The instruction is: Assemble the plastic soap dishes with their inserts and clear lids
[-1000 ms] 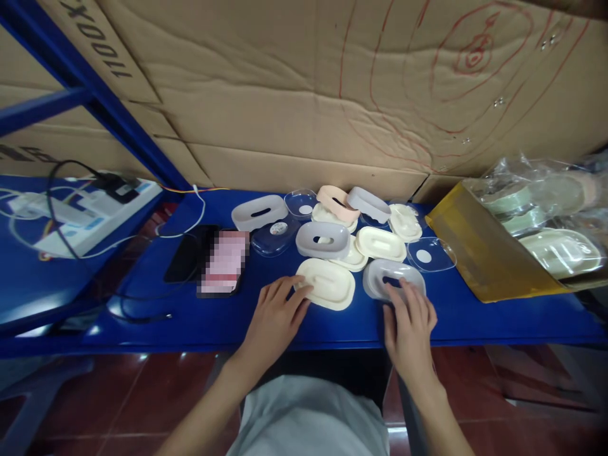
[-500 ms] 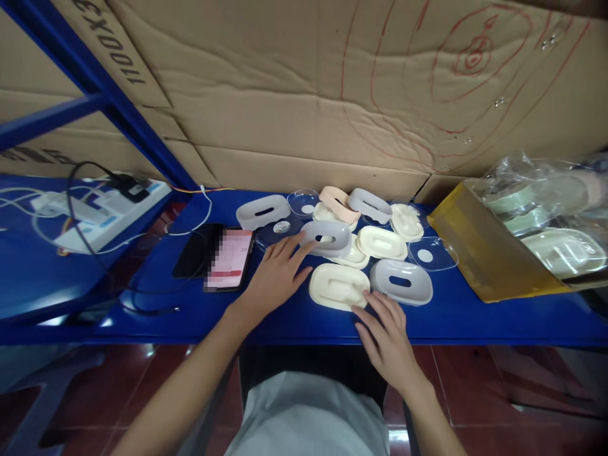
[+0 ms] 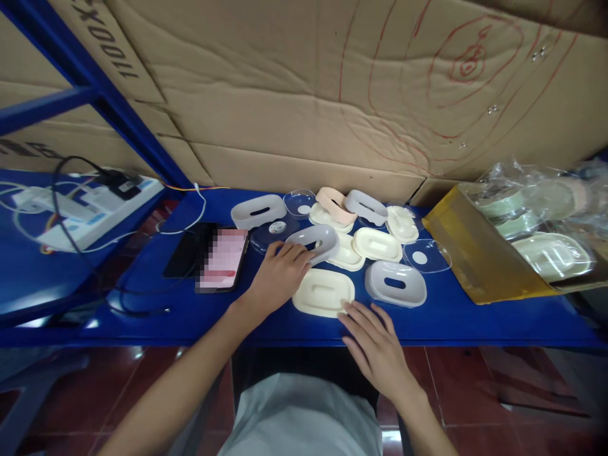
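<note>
Gripping the grey dish by its near rim at mid-frame, the left hand seemingly controls its slant; the right hand, open, rests fingertips on the cream tray just below, probably steadying it against the blue bench.

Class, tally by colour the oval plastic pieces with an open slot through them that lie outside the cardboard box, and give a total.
Grey oval slotted plastic pieces: 4
Peach oval slotted plastic piece: 1
Total: 5
</note>
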`<state>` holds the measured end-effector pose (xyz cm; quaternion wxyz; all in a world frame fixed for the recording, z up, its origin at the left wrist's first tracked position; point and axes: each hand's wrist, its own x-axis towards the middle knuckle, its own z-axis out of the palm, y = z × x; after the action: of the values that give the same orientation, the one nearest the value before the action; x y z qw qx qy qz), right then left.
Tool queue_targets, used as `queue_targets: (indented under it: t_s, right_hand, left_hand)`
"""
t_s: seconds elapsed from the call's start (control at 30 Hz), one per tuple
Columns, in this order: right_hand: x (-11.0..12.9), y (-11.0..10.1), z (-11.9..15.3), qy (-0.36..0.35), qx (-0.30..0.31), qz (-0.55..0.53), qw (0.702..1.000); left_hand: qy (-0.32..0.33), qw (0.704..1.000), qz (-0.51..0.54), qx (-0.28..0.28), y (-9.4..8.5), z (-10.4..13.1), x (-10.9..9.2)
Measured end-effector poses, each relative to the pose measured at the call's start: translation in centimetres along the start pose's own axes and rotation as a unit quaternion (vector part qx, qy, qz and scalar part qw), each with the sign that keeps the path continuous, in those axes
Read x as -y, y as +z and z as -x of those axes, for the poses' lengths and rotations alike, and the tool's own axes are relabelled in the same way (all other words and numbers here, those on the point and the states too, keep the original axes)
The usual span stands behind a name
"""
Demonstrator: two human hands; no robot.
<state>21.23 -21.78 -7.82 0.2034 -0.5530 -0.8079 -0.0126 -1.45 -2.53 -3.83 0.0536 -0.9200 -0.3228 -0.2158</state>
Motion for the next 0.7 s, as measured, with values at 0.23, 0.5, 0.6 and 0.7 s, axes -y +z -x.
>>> queue_targets:
  t_s: [0.23,0.5,0.6,0.7]
  right_hand:
    - [-0.2,0.7,0.7,0.043,-0.105,-0.062,0.992]
    - [0.2,0.2,-2.2,0.006,-0.020,-0.023,1.000]
    - [0.7,0.4,-3.8,-0.003,-0.007,-0.028,1.000]
    - [0.2,0.1,-4.4,-0.017,-0.003,-0.047,0.999]
  left_hand:
    - [0.052,0.993,0.093,-0.054,-3.2,4.3,-3.3]
    - [0.053,0.991,0.120,0.005,-1.6,7.2,-3.3]
    - [0.022,0.989,0.143,0.005,-0.8,7.2,-2.7]
    - [0.016,0.986,0.161,0.024,-0.5,7.2,-2.5]
